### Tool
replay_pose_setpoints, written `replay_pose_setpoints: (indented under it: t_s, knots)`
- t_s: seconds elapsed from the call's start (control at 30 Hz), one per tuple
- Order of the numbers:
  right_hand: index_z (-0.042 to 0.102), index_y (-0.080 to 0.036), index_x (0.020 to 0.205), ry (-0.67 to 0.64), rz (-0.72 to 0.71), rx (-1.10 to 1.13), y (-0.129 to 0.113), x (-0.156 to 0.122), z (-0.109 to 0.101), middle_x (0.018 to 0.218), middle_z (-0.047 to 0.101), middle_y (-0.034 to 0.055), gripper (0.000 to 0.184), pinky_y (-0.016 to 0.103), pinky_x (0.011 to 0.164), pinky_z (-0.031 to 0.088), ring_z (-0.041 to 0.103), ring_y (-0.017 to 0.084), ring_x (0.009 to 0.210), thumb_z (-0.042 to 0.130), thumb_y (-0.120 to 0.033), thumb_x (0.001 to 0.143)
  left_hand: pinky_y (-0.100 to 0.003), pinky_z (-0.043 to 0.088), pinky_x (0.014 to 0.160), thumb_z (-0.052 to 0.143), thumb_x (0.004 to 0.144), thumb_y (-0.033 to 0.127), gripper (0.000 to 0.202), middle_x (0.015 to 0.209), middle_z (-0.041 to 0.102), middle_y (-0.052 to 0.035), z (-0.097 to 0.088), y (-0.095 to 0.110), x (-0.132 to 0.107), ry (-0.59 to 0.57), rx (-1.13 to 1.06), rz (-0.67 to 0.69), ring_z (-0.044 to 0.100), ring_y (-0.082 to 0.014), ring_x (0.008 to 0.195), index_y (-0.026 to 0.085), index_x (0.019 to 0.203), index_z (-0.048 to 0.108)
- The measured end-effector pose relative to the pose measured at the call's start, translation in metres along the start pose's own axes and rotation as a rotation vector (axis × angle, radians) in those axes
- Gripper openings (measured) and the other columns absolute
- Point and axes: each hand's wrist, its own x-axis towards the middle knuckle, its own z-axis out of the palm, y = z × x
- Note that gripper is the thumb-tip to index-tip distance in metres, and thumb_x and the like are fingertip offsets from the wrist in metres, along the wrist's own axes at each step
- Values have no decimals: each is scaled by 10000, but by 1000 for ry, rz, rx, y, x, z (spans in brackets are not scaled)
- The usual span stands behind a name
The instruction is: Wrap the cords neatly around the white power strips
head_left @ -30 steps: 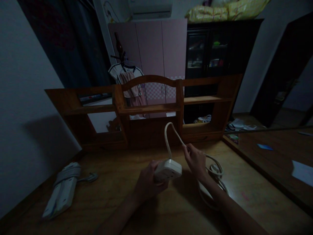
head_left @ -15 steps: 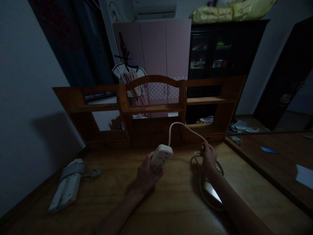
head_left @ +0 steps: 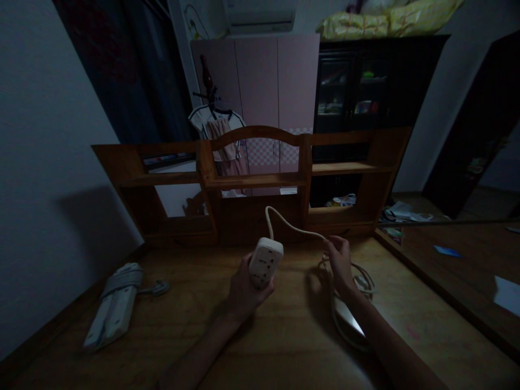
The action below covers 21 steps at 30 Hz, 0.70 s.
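My left hand (head_left: 244, 287) is closed around a small white power strip (head_left: 265, 262), held upright above the wooden desk (head_left: 284, 336) with its sockets facing me. Its white cord (head_left: 289, 225) arcs up from the strip's top and runs right to my right hand (head_left: 338, 262), which pinches it. Below and to the right of that hand, the remaining cord lies in loose coils (head_left: 357, 281) on the desk.
A second, longer white power strip (head_left: 109, 313) with its cord wrapped lies at the desk's left. A wooden shelf unit (head_left: 252, 179) stands along the desk's back edge. A second desk (head_left: 467, 265) with papers adjoins on the right. Wardrobes stand behind.
My left hand has turned the strip upright, sockets toward me. My right hand slid along the cord, down toward the coils, and the cord's arc has lowered.
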Motion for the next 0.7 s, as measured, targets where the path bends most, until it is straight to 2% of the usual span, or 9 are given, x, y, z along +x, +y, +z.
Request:
replay_pose_setpoints:
  t_s: [0.07,0.13,0.2,0.33,0.4,0.47,0.57,0.7]
  knots:
    - [464,-157,1248,5,-226,-173,-10,-7,3,1197,536,131,575,493,957,403,492,296,1130,657,-389,759,-333,483,756,750,648,302,688,1049,637,-54,0,-1,-1,-9,64,0,635,-237,890,235,1254,430]
    - [345,-166,1392,-27,-538,-367,-25,-18,7,1402,405,158,663,565,1068,281,341,323,1320,619,-310,806,-330,499,730,731,666,329,676,1016,638,-52,1,-2,-2,-9,110,21,643,-227,856,221,1252,413]
    - [254,-203,1461,-111,-766,-456,-39,-31,13,1501,301,135,679,566,1105,255,254,301,1395,561,-218,855,-325,510,712,721,675,345,668,1004,636,-57,1,-3,-3,-12,140,59,647,-221,837,210,1250,407]
    - [182,-266,1501,-342,-1028,-534,-54,-54,21,1536,280,89,737,541,1114,304,220,277,1426,515,-95,865,-340,526,742,712,687,330,676,1061,623,-80,3,-5,-5,-63,190,174,647,-236,896,214,1269,388]
    - [167,-285,1507,-424,-1105,-557,-56,-59,22,1547,261,81,763,545,1108,320,209,282,1430,502,-60,860,-366,517,825,706,693,304,705,1136,591,-98,4,-7,-4,-99,180,285,619,-252,1000,220,1305,366]
    - [195,-302,1502,-424,-1137,-577,-55,-60,20,1559,230,74,751,555,1108,316,201,288,1432,482,-34,862,-393,491,904,706,693,288,751,1193,552,-110,3,-9,-2,-128,147,395,573,-264,1093,226,1348,343]
    - [325,-314,1457,-371,-1142,-625,-53,-56,18,1568,205,61,676,560,1119,293,195,298,1433,496,-29,868,-403,485,923,749,663,315,860,1254,480,-117,1,-14,0,-202,136,494,532,-276,1142,255,1404,318]
    - [525,-287,1304,-366,-1172,-656,-52,-52,19,1566,216,54,503,559,1119,294,205,306,1429,569,-65,855,-424,488,898,813,597,415,980,1332,374,-118,-1,-21,-3,-283,187,552,521,-290,1130,327,1438,318]
